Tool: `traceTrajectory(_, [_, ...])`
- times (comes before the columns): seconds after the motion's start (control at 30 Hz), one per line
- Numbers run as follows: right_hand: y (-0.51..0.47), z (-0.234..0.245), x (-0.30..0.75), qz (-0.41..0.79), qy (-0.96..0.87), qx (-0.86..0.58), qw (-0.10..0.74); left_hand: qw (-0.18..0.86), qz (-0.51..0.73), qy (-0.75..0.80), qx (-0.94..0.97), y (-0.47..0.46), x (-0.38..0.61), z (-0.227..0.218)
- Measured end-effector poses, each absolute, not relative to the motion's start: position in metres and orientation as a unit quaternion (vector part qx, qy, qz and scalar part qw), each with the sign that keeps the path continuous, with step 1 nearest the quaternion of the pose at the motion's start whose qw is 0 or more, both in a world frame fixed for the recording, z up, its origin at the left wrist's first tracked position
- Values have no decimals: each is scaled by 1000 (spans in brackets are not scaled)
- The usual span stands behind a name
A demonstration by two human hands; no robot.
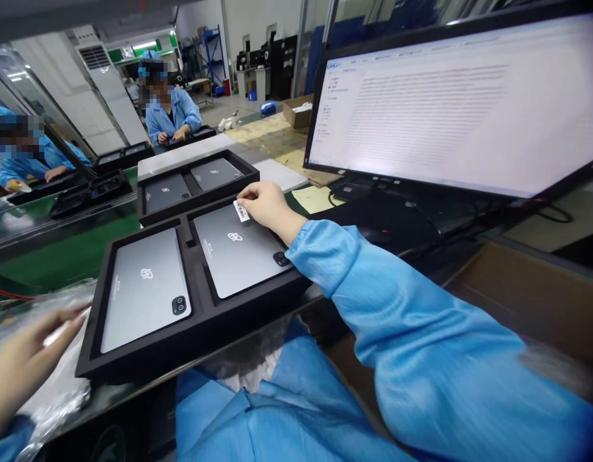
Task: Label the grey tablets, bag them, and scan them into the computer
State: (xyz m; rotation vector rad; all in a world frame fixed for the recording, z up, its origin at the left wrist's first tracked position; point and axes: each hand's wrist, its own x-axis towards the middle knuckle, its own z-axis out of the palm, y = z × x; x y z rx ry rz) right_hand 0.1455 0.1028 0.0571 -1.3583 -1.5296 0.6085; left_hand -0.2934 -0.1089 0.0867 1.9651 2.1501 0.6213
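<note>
My right hand [264, 204] pinches a small white barcode label [241, 210] just above the upper edge of a grey tablet [239, 263]. That tablet lies back up, with a white logo and a dark camera bump, in the right compartment of a black foam tray [196, 282]. A second grey tablet [142, 289] fills the left compartment. At the lower left, my left hand [39, 356] is slightly blurred, its thumb and fingers closed on a crinkled clear plastic bag [60, 404] beside the tray's left side.
Behind stands another black tray [188, 199] with two tablets. A large monitor [436, 109] rises at the right, near a yellow paper [316, 199]. Two co-workers in blue sit across the green bench [85, 231], with more black trays before them. A cardboard box [299, 110] stands farther back.
</note>
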Motion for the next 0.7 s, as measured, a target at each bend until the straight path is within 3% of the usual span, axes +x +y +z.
traceTrajectory(0.07, [104,57,149,232,-617,-558,504,16,284,689,667,-87,-219,116])
traceTrajectory(0.1, [104,56,150,228,-612,-556,514,41,267,624,733,-75,-179,124])
traceTrajectory(0.2, [105,54,152,226,-601,-550,534,125,44,404,905,-33,-76,120])
traceTrajectory(0.3, [106,51,154,231,-582,-550,553,105,-31,330,937,8,-10,92])
traceTrajectory(0.47, [111,46,157,243,-512,-545,618,47,-5,330,943,43,26,64])
traceTrajectory(0.6, [117,46,161,291,-428,-547,658,56,12,311,949,48,22,68])
traceTrajectory(0.7, [117,50,161,328,-381,-544,671,53,92,286,952,54,11,80])
